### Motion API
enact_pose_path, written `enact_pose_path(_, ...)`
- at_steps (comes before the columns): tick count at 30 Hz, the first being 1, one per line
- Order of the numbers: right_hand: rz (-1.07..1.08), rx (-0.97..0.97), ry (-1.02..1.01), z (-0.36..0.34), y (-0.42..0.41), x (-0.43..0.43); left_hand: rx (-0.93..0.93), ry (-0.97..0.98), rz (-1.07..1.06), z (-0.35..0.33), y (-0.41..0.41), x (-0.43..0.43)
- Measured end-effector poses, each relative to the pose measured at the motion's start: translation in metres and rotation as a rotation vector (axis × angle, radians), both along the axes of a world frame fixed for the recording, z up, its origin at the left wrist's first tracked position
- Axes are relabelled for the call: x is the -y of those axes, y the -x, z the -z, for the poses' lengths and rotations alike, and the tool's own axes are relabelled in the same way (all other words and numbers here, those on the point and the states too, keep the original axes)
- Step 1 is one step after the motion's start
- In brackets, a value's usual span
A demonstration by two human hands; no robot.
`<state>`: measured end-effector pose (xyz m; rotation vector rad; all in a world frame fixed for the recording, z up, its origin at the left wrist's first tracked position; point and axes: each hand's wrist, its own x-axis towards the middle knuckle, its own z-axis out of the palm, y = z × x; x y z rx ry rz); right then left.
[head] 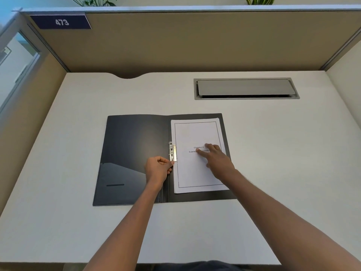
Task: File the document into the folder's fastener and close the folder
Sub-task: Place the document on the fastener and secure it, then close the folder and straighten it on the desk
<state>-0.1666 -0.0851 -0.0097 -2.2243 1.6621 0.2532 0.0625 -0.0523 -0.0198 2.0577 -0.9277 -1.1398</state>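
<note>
**Folder open, both hands at the paper**

On the desk (68,153) a dark folder (134,141) lies open flat. Its left flap carries a pocket (121,182) at 7 o'clock. The left hand (158,169) rests on the spine, fingers curled, thumb and forefinger pinched at the lower end of the metal fastener (172,151). The document (195,173) lies on the right flap, its left edge under the fastener at 9 o'clock. The right hand (216,159) presses flat on the page, fingers spread, holding nothing. A cable hatch (246,88) sits at 1 o'clock, well apart from the folder.
</note>
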Motion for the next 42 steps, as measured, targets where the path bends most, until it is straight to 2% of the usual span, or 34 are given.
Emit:
enact_pose_path(6, -0.001, 0.08, 0.001, -0.001, 0.008, -0.004, 0.024, 0.018, 0.02, -0.002, -0.003, 0.001)
enact_pose_path(10, 0.116, 0.143, 0.053, 0.001, 0.007, -0.015, 0.082, 0.058, 0.07, -0.006, -0.006, 0.005)
enact_pose_path(13, 0.181, 0.172, 0.109, 0.001, 0.002, -0.03, 0.193, 0.142, 0.154, -0.01, -0.006, 0.014)
enact_pose_path(17, 0.064, 0.214, 0.191, 0.001, -0.025, -0.061, 0.266, 0.234, 0.277, -0.015, -0.004, 0.037)
enact_pose_path(21, -0.13, 0.223, 0.217, 0.007, -0.051, -0.086, 0.332, 0.289, 0.265, -0.02, -0.025, 0.067)
enact_pose_path(23, -0.146, 0.198, 0.214, 0.012, -0.059, -0.091, 0.453, 0.258, 0.212, -0.022, -0.048, 0.08)
enact_pose_path(27, -0.142, 0.134, 0.156, 0.022, -0.076, -0.096, 0.666, 0.048, 0.093, -0.023, -0.101, 0.097)
enact_pose_path(33, -0.105, 0.065, 0.038, 0.026, -0.088, -0.098, 0.568, -0.18, -0.032, -0.022, -0.152, 0.102)
enact_pose_path(37, -0.078, 0.026, 0.029, 0.027, -0.089, -0.108, 0.506, -0.197, -0.06, -0.022, -0.163, 0.103)
enact_pose_path(42, -0.1, -0.008, 0.026, 0.031, -0.088, -0.114, 0.558, -0.174, -0.086, -0.042, -0.171, 0.107)
